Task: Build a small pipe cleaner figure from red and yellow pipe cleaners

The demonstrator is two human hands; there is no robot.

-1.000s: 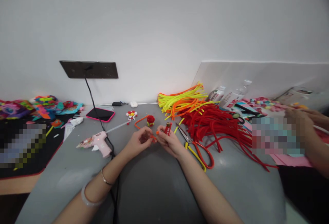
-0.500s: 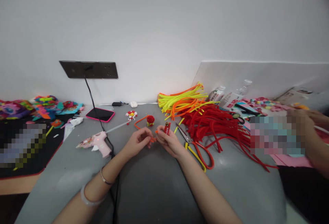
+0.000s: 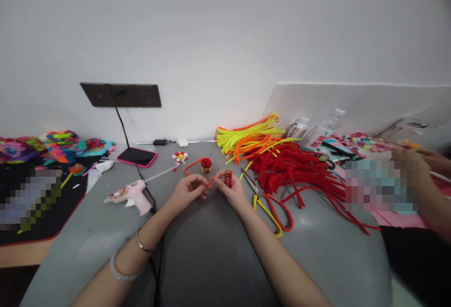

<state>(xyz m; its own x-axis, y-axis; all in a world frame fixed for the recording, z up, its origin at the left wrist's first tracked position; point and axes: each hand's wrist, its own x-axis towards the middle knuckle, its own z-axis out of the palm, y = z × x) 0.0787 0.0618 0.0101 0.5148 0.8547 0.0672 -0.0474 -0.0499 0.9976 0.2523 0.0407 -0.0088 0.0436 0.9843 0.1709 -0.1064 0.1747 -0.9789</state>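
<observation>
Both hands meet at mid-table over the grey mat (image 3: 218, 250). Left hand (image 3: 186, 193) pinched closed on a short orange pipe cleaner piece (image 3: 208, 185); its free end pokes out between the two hands. Right hand (image 3: 230, 190) closed around a small red lighter (image 3: 228, 177), held upright, top showing above the fingers. The two hands sit just beside each other, fingertips nearly touching at the orange piece.

Just behind the hands: a bent orange pipe cleaner (image 3: 192, 166) lying flat, with a small red pompom figure (image 3: 206, 164) touching it. A red-and-white flower piece (image 3: 180, 157) sits a little further left.

Left of the hands: pink glue gun (image 3: 136, 194) lying on its side, black cord running back to the wall socket plate (image 3: 120, 95). Phone in a pink case (image 3: 137, 156) face up near the wall.

Right of the hands: scissors with yellow and red handles (image 3: 269, 201), blades pointing toward the wall. Beyond them a large heap of red pipe cleaners (image 3: 299, 170), and behind that a bundle of yellow and orange pipe cleaners (image 3: 246, 137). Two plastic bottles (image 3: 315, 133) lie by the wall.

Far right: another person's hand (image 3: 412, 161), partly blurred.
</observation>
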